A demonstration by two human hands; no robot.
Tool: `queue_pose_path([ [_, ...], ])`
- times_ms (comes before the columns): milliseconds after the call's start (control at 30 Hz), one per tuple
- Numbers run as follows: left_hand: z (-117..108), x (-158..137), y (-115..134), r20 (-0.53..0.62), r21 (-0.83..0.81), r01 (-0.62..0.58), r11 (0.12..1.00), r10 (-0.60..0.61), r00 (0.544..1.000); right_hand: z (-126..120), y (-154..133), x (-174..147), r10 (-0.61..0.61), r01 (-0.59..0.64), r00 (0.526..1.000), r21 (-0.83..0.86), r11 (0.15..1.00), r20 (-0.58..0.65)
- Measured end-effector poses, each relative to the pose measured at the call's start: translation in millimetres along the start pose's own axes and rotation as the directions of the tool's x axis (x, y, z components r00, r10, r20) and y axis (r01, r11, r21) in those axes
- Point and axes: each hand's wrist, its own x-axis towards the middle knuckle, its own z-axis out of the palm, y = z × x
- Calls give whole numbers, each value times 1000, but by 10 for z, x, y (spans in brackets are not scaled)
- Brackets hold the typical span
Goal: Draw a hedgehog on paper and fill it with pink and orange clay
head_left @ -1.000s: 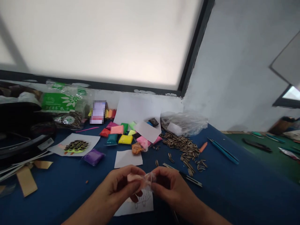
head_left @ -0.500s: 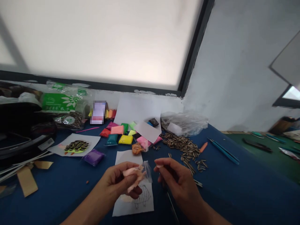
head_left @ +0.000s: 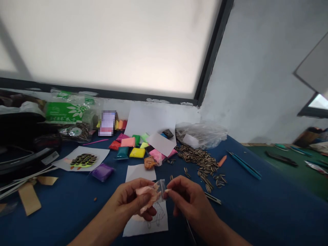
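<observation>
My left hand (head_left: 133, 200) is closed around a clear zip bag of pale pink clay (head_left: 148, 195), crumpled, its clear end pointing right. Close to that end, my right hand (head_left: 188, 196) pinches a small pale lump of clay (head_left: 167, 190) between thumb and forefinger. Whether the lump touches the bag I cannot tell. Beneath my hands lies a sheet of white paper (head_left: 153, 229) with a pencil drawing of a rounded, legged body, partly covered by my left hand. A pale peach patch shows on the sheet beside the drawing.
Several coloured clay packets (head_left: 137, 152) lie ahead, with a purple one (head_left: 102, 172) to the left. Striped sunflower seeds (head_left: 197, 159) are heaped to the right, near blue tweezers (head_left: 244, 165). A finished seed picture (head_left: 84, 160) rests on paper at left. A utility knife (head_left: 213, 198) lies by my right hand.
My right hand has moved left with the small lump, up to the bag's clear end. My left hand and the bag have shifted only slightly.
</observation>
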Motion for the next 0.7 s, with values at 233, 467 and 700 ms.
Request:
queue_pose_path([
  [233, -22, -13, -52, 86, 49, -14, 999, 10, 996, 1, 23, 7, 50, -51, 998, 22, 998, 30],
  [467, -39, 45, -115, 38, 133, -17, 991, 12, 999, 19, -7, -17, 93, -93, 990, -7, 996, 104],
  [700, -11, 45, -120, 67, 120, -34, 992, 26, 997, 32, 42, -34, -22, 40, 993, -159, 987, 116],
])
